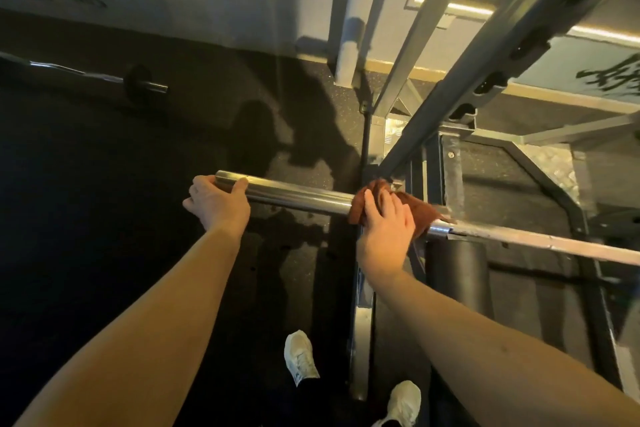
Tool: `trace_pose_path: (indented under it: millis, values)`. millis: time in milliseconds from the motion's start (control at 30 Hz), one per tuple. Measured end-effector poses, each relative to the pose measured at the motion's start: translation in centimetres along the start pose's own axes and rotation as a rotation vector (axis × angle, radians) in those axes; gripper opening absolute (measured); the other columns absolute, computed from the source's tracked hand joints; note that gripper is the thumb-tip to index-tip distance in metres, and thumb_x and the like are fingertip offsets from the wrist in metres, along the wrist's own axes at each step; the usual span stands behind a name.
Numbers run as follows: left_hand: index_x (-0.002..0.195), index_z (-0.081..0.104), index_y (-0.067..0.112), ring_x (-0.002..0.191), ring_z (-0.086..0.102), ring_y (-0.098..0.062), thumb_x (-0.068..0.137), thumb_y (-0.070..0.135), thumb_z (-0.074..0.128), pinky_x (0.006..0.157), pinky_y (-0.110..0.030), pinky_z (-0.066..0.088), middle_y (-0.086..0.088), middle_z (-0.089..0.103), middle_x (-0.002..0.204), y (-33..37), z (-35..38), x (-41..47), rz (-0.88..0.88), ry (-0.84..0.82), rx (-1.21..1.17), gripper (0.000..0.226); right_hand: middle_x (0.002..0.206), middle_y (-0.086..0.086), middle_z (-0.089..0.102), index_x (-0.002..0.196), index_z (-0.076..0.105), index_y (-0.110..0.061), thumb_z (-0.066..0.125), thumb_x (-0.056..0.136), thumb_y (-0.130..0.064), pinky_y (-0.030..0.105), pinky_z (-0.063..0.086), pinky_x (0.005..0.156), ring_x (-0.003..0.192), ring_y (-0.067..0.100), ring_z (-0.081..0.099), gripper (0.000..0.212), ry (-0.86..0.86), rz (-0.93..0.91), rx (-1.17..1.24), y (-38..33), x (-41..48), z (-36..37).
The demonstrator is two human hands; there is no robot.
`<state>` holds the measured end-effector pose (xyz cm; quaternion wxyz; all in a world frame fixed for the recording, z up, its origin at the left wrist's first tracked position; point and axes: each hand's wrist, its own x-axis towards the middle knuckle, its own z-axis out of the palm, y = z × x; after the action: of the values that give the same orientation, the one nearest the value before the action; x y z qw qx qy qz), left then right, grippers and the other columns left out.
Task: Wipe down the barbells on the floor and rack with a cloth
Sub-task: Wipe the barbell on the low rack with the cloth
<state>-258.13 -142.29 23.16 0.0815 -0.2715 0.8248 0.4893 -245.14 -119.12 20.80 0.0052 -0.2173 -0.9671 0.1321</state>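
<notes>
You're mid-wipe on the long chrome steel barbell crossing the grey steel rack upright. Your left hand grips its free end, well left of the upright. Your right hand wraps the rust-red cloth round it beside the upright. Next, likely slide the cloth leftward, keeping pressure.
</notes>
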Motion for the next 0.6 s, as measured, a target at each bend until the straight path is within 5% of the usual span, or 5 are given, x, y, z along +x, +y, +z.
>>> trace_pose_path:
  millis: [67, 200, 367, 600]
  values:
    - [0.127, 0.050, 0.024, 0.129, 0.041, -0.020, 0.089, 0.027, 0.078, 0.106, -0.043, 0.047, 0.007, 0.045, 0.120, 0.0, -0.1, 0.3, -0.007, -0.031, 0.000, 0.048, 0.169, 0.001, 0.020, 0.159, 0.030, -0.031, 0.068, 0.094, -0.015, 0.050, -0.001, 0.128, 0.157, 0.026, 0.010, 0.076, -0.062, -0.076, 0.044, -4.3, 0.2, 0.6]
    - [0.131, 0.049, 0.020, 0.132, 0.040, -0.024, 0.089, 0.028, 0.078, 0.108, -0.048, 0.046, -0.001, 0.049, 0.132, 0.0, -0.1, 1.0, 0.001, -0.042, 0.073, 0.051, 0.167, 0.003, 0.026, 0.160, 0.030, -0.030, 0.068, 0.096, -0.018, 0.050, 0.007, 0.128, 0.156, 0.028, 0.016, 0.075, -0.125, -0.252, 0.087, -9.8, 1.4, 1.2]
    - [0.131, 0.050, 0.021, 0.131, 0.042, -0.025, 0.088, 0.031, 0.079, 0.106, -0.050, 0.048, -0.001, 0.050, 0.130, -0.2, 0.4, 1.5, 0.034, -0.001, 0.127, 0.053, 0.165, 0.001, 0.031, 0.160, 0.029, -0.033, 0.068, 0.096, -0.018, 0.052, 0.020, 0.127, 0.154, 0.029, 0.023, 0.076, -0.135, -0.364, 0.036, -2.8, 2.1, 0.8]
    - [0.130, 0.055, 0.019, 0.128, 0.044, -0.025, 0.086, 0.046, 0.078, 0.111, -0.050, 0.039, -0.002, 0.055, 0.130, 0.5, 0.9, 2.1, 0.102, 0.075, 0.264, 0.057, 0.159, 0.005, 0.039, 0.159, 0.033, -0.028, 0.073, 0.090, -0.007, 0.052, 0.022, 0.126, 0.151, 0.033, 0.030, 0.082, -0.035, -0.211, -0.155, 8.2, 0.8, -1.5]
